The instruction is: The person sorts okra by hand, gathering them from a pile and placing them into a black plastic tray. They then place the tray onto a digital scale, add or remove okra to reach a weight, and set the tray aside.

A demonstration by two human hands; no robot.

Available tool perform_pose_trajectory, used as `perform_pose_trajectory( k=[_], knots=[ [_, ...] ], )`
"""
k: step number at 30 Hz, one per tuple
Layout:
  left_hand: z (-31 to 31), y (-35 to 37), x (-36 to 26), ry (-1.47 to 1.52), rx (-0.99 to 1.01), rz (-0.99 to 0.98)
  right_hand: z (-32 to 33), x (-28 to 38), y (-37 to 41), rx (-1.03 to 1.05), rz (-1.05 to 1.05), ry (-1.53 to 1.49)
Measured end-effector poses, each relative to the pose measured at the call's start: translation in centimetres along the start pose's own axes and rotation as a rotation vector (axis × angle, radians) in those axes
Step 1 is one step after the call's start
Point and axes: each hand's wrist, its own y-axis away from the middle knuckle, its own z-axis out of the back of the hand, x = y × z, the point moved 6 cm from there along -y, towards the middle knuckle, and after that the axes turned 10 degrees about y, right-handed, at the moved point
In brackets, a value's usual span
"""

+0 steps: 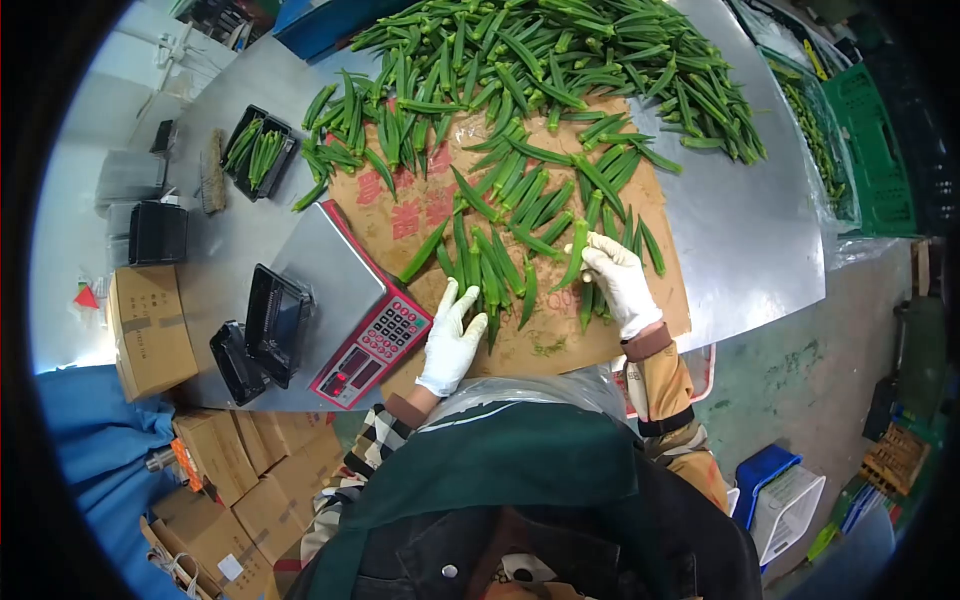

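Pinched between the fingertips of my gloved right hand is a green okra pod, tilted over the cardboard sheet. My left hand, in a white glove too, lies with its fingers spread at the near left side of a small okra group. These pods lie roughly side by side, stems mostly toward me. Beyond both hands, a large okra heap covers the far part of the work surface.
Left of the cardboard stands a red-edged scale with black trays by it. Another black tray holds okra, near a brush. A green crate stands at the right, and cardboard boxes at the left.
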Motion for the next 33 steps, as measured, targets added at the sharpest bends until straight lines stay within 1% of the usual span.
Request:
perform_pose_trajectory(
  k=[3, 6, 8, 9, 12, 13, 14, 16, 17, 18, 19, 20, 22, 23, 26, 27, 28, 30, 31, 33],
  knots=[
    [-0.2, -0.1, -0.4, 0.034, -0.021, 0.005, -0.8, 0.9, 1.7, 0.137, -0.004, -0.348],
    [-0.2, -0.2, 0.1, -0.004, -0.006, 0.006, -1.1, 0.7, 2.4, 0.150, 0.001, -0.431],
    [-0.4, -0.7, 2.8, 0.223, -0.101, -0.037, -1.2, 1.2, 3.2, 0.202, 0.003, -0.502],
    [-0.2, -1.0, 2.7, 0.337, -0.148, -0.059, -1.1, 1.7, 3.6, 0.227, 0.004, -0.537],
    [0.0, -1.9, 3.4, 0.437, -0.165, 0.120, 2.1, 2.1, 4.7, 0.074, -0.050, -0.467],
    [0.4, -2.5, 3.3, 0.285, -0.216, 0.079, 4.4, 1.2, 4.4, -0.044, -0.047, -0.343],
    [0.1, -2.9, 3.6, 0.145, -0.199, 0.115, 6.2, 0.4, 3.7, -0.062, 0.014, -0.260],
    [0.4, -3.2, 1.7, -0.142, -0.166, 0.191, 7.7, 1.1, 3.3, -0.362, -0.054, 0.137],
    [0.2, -3.7, 2.7, -0.196, -0.220, 0.033, 7.8, 1.7, 2.5, -0.419, 0.073, 0.357],
    [0.2, -4.3, 2.5, -0.200, -0.201, 0.143, 7.8, 1.9, 1.5, -0.472, 0.204, 0.575],
    [0.3, -4.7, 1.9, -0.174, -0.204, 0.108, 7.3, 2.2, 0.6, -0.523, 0.338, 0.793],
    [0.3, -5.0, 1.5, -0.147, -0.205, 0.072, 6.8, 1.6, -0.5, -0.545, 0.340, 0.932],
    [-0.2, -6.1, 2.3, -0.011, -0.156, 0.238, 4.9, 1.0, -2.4, -0.589, 0.345, 1.215],
    [-0.4, -6.3, 2.7, 0.059, -0.132, 0.322, 3.9, 1.2, -2.6, -0.632, 0.424, 1.388],
    [0.9, -6.6, 2.4, 0.390, -0.200, 0.229, 4.7, 1.4, -4.2, -0.501, 0.125, 1.415],
    [1.7, -6.7, 2.9, 0.401, -0.247, 0.190, 4.9, 2.6, -3.6, -0.465, 0.024, 1.318],
    [2.6, -6.3, 2.0, 0.371, -0.264, 0.235, 5.2, 3.5, -2.9, -0.498, 0.090, 1.265],
    [3.2, -6.7, 3.0, 0.448, -0.277, 0.193, 7.0, 2.9, -2.2, -0.413, 0.065, 0.843],
    [3.0, -6.7, 3.2, 0.396, -0.275, 0.205, 7.4, 2.6, -1.6, -0.420, 0.075, 0.805],
    [1.6, -7.0, 2.8, 0.144, -0.236, 0.172, 6.2, 1.8, 0.3, -0.399, 0.060, 0.890]
  ],
)
